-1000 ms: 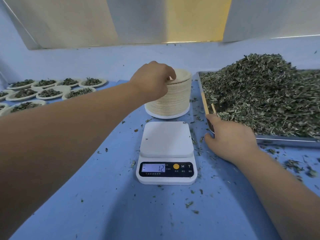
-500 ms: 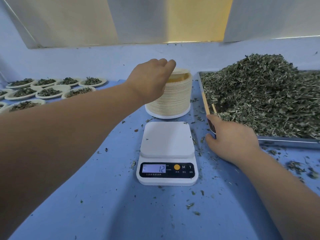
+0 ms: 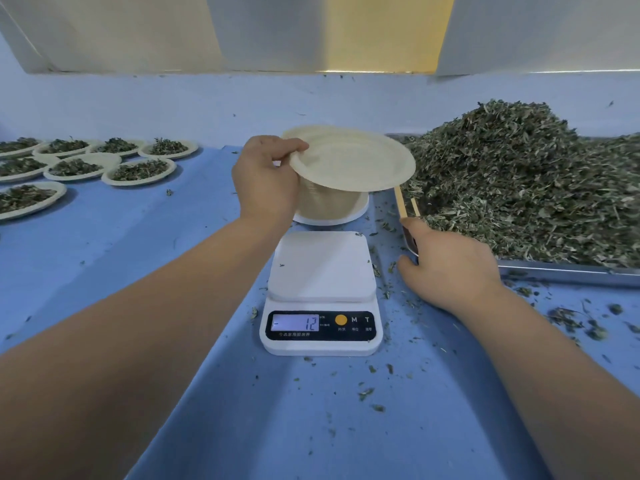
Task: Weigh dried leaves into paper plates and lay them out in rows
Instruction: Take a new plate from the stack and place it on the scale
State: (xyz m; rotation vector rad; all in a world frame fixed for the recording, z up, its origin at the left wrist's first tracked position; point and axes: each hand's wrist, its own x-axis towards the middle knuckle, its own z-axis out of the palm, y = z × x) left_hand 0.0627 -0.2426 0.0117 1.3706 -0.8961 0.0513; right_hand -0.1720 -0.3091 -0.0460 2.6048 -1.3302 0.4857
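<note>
One paper plate (image 3: 353,161) was held in the air behind the scale (image 3: 322,292) and above it, tilted slightly, with its hollow side up. The left hand (image 3: 266,178) pinched the plate's left rim, thumb on top and fingers curled beneath. Directly under the raised plate, just behind the scale, stood the stack of plates (image 3: 329,202) on the tabletop (image 3: 173,237); the raised plate was apart from the stack.

The scale stood on the tabletop, square to the viewer. Its display (image 3: 295,322) was lit and read "12" with a dash at the left.

The right hand (image 3: 450,268) lay just right of the scale, palm down. Its fingers were loosely extended against the near-left corner of the metal tray (image 3: 568,271), and it pinched nothing. The tray lay right of the scale and carried a high heap of dried leaves (image 3: 526,181). Two thin wooden sticks (image 3: 407,204) showed at the tray's left edge, behind the right hand.

Far left of the scale and behind it, filled plates (image 3: 138,171) lay in rows, each holding a small portion of leaves. Leaf crumbs (image 3: 575,320) were scattered over the tabletop, thickest to the right of the scale and in front of the tray.
</note>
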